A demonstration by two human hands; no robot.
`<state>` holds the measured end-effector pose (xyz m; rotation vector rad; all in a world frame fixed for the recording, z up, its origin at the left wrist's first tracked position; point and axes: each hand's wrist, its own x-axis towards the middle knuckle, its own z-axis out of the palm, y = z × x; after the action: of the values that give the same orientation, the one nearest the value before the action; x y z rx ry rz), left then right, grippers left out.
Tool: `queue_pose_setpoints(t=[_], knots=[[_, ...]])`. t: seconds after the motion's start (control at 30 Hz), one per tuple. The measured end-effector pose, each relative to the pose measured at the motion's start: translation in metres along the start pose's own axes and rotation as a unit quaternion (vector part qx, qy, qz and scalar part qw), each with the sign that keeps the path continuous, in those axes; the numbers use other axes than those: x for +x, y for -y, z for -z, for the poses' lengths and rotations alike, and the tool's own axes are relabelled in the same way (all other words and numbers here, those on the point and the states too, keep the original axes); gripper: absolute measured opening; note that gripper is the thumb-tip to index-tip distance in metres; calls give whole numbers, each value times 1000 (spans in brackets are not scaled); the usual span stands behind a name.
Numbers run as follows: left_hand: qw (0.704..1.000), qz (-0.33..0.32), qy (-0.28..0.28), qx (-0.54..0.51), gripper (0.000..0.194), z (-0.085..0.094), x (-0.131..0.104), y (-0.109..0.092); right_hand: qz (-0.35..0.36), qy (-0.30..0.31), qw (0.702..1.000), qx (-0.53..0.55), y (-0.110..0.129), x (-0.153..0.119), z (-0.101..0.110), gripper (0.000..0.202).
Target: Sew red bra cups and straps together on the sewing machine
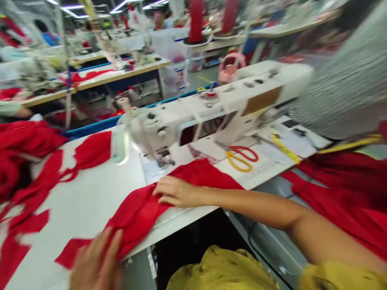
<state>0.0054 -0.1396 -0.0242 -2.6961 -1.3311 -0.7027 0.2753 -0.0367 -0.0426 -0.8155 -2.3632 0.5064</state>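
A piece of red fabric (139, 213) lies in folds along the front edge of the white sewing table, running in front of the sewing machine (208, 108). My right hand (175, 191) is on its middle, fingers curled and gripping the cloth just before the needle area. At the lower left, my left hand (98, 262) rests over the fabric's near end, its fingers stretched out and somewhat blurred. The presser foot (165, 157) is beyond my right hand, apart from my fingers. Scissors (242, 157) with red and yellow handles lie on the machine bed to the right.
More red pieces (93, 151) lie on the left of the table, beside a red heap (27, 139). A yellow tape measure (286, 149) is at the right. Red cloth (341, 193) hangs at the right edge. A pale textured bulk (341, 80) fills the upper right.
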Motion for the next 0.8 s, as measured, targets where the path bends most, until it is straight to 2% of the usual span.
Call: queue_pose_setpoints(t=[0.07,0.13,0.23,0.3,0.43,0.5,0.67,0.8], knots=[[999,8,-23,30,71,-3,-6,-22,2,-57,997,61,2,-8,5,16],[998,-16,-44,28,69,-24,6,-45,-10,-88,993,80,7,-13,11,23],[998,-21,-49,21,68,-60,31,-72,-11,-82,995,64,11,-16,13,28],[999,-7,-41,31,72,-75,39,-81,-8,-66,997,47,8,-16,9,29],[998,-17,-14,63,76,-86,35,-83,-6,-55,997,45,-5,-18,3,27],[997,-26,-10,72,77,-85,32,-80,-16,-48,997,57,-8,-19,6,28],[995,-37,-3,89,76,-83,33,-76,-55,16,996,67,-5,-16,17,34],[995,-47,-11,92,69,-84,32,-79,-69,17,994,78,-6,-11,16,32]])
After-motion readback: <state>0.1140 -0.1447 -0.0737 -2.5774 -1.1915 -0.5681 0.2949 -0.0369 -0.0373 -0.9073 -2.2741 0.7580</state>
